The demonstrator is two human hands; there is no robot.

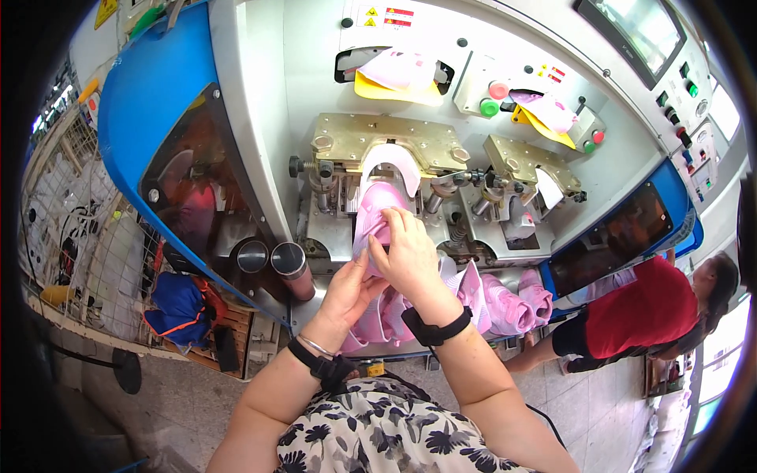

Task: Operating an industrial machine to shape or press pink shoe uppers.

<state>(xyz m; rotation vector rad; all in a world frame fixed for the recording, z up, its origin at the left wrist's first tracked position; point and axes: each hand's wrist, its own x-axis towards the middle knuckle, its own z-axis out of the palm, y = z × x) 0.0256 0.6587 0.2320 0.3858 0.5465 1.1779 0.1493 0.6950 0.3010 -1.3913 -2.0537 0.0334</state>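
Both my hands grip a pink shoe upper [377,206] in front of the nearer metal clamp station [378,130] of the machine. My left hand [348,290] holds its near end from the left, thumb pressed against it. My right hand [408,251] lies over it from the right, fingers bent onto the pink material. Just beyond the upper, a pale curved pad [394,160] arches out from the clamp; I cannot tell whether the two touch. Several more pink shoe uppers [505,306] lie along the machine's front ledge, some partly hidden behind my right forearm.
Above the clamps, pink pieces with yellow edges [398,77] sit on two upper forms. Red and green buttons [490,98] are beside them. A lidded tumbler [292,270] stands left of my hands. Blue side guards [150,94] flank the machine. A person in red [646,307] is at right.
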